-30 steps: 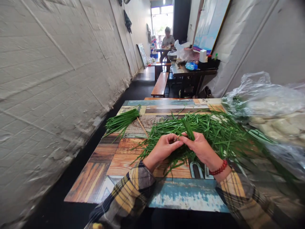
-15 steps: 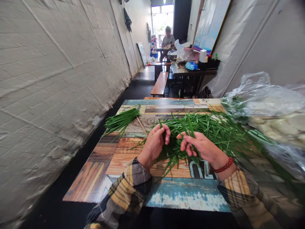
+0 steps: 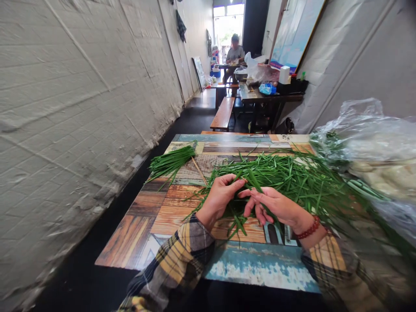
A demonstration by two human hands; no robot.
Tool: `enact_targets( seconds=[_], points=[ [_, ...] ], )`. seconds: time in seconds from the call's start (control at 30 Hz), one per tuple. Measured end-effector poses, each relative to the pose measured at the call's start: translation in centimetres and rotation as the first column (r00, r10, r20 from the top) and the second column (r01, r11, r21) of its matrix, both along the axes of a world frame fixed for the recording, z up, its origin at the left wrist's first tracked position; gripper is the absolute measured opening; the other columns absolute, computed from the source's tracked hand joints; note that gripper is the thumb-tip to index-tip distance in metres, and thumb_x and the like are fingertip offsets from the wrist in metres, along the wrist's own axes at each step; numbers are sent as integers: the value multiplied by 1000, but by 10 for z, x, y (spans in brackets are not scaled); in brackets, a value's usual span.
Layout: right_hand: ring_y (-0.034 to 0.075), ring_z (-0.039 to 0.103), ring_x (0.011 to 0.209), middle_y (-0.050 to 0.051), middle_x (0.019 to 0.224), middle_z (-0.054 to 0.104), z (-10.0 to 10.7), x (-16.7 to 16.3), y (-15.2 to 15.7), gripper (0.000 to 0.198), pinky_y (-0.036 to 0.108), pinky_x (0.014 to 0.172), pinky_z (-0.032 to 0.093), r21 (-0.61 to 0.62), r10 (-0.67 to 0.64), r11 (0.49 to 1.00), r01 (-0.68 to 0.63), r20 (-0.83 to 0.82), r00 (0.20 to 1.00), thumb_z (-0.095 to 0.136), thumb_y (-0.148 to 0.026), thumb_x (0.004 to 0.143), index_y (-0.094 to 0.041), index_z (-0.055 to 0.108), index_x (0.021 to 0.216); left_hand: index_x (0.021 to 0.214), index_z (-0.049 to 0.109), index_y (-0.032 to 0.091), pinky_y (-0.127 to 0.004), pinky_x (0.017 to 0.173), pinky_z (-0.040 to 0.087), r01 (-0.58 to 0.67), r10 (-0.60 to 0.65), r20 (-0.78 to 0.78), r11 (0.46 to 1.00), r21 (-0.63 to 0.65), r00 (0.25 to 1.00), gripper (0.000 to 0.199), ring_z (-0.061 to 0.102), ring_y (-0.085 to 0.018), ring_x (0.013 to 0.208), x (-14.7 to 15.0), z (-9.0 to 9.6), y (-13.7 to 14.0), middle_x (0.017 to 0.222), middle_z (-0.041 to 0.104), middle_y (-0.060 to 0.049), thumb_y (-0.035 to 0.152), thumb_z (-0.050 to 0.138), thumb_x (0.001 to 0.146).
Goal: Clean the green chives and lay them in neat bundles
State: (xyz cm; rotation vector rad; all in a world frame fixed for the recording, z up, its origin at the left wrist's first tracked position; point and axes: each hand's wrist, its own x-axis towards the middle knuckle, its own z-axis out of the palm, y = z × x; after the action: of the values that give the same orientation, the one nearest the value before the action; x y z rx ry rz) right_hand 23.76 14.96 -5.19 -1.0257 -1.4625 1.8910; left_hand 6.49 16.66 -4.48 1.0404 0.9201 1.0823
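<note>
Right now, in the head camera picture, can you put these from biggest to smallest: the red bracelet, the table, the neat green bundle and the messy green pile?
Largest to smallest, as they look there:
1. Table
2. Messy green pile
3. Neat green bundle
4. Red bracelet

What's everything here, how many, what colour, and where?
Table: 1, multicoloured, nearest
Leaf pile: 1, green, mid-table
Leaf bundle: 1, green, table's left
Stick: 1, tan, beside bundle
Plastic bags: uncountable, clear, right
Benches: 2+, brown, beyond
Packet: 1, blue, back table
Box: 1, white, back table
Board: 1, blue, right
Walls: 2, pale, both sides
Person: 1, grey top, back
Bracelet: 1, red, right wrist
Left hand: 1, plaid sleeve, pinching leaves
Right hand: 1, plaid sleeve, holding leaves
</note>
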Motion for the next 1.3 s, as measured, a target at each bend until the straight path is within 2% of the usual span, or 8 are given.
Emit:
enact_targets(
  seconds=[0.33, 0.53, 0.63, 0.73, 0.83, 0.93, 1.13, 1.3],
  points=[
    [13, 64, 62, 10, 82, 71, -1, 9, 8, 33, 21, 52, 49, -71, -236, 970, 231, -71, 969, 50, -43, 90, -13, 63, 97, 77, 62, 11, -18, 38, 10, -15, 26, 214, 998, -54, 977, 27, 18, -1, 39, -14, -2, 12, 49, 27, 11, 35, 73, 70],
    [8, 56, 50, 6, 74, 67, 0, 8, 7, 40, 17, 41, 35, -24, -182, 983, 182, -38, 982, 49, -51, 88, -14, 62, 96, 71, 53, 14, -16, 37, 14, -45, 60, 248, 997, -66, 967, 23, 21, -2, 39, -14, 0, 13, 51, 31, 10, 31, 68, 73],
    [6, 51, 46, 3, 70, 64, -2, 8, 7, 42, 16, 36, 28, 5, -165, 986, 166, -29, 986, 49, -55, 87, -15, 61, 96, 67, 49, 15, -16, 40, 28, -70, 84, 248, 995, -67, 965, 22, 36, -4, 45, -11, 4, 12, 58, 44, 5, 29, 65, 74],
    [4, 40, 40, 0, 63, 59, -2, 6, 7, 43, 18, 35, 20, 38, -127, 991, 129, -30, 991, 49, -56, 86, -16, 60, 96, 70, 52, 15, -20, 50, 41, 23, -11, 270, 999, -41, 963, 17, 49, -8, 55, -9, 7, 10, 68, 54, 0, 29, 61, 75],
    [3, 33, 39, -3, 59, 55, 0, 3, 5, 42, 19, 37, 18, 63, -100, 993, 103, -50, 994, 48, -55, 87, -16, 59, 97, 79, 55, 16, -18, 40, 31, 122, -102, 256, 991, -61, 961, 15, 40, -5, 44, -8, 7, 7, 62, 49, 4, 29, 62, 75],
    [3, 30, 39, -5, 57, 52, 1, 0, 2, 41, 19, 38, 17, 56, -78, 995, 81, -60, 995, 47, -55, 88, -16, 58, 97, 86, 59, 15, -17, 38, 14, 111, -102, 144, 992, -60, 984, 22, 23, -2, 38, -7, 5, 3, 52, 36, 9, 32, 67, 75],
    [5, 32, 39, -4, 56, 53, -10, -7, 0, 44, 20, 39, 21, 173, -47, 984, 33, 82, 996, 46, -58, 87, -15, 57, 92, 81, 61, 13, -18, 44, 21, 108, -109, 47, 994, 18, 993, 30, 37, -3, 44, 0, 1, -1, 57, 53, 3, 37, 74, 70],
    [5, 37, 40, -4, 58, 55, -12, -9, 0, 41, 20, 40, 28, 278, -74, 960, 21, 184, 980, 49, -58, 85, -17, 56, 85, 63, 52, 14, -19, 42, 15, 20, -20, 1, 1000, 21, 1000, 35, 25, -2, 41, 0, -3, 1, 48, 38, 8, 39, 76, 67]
  ],
)
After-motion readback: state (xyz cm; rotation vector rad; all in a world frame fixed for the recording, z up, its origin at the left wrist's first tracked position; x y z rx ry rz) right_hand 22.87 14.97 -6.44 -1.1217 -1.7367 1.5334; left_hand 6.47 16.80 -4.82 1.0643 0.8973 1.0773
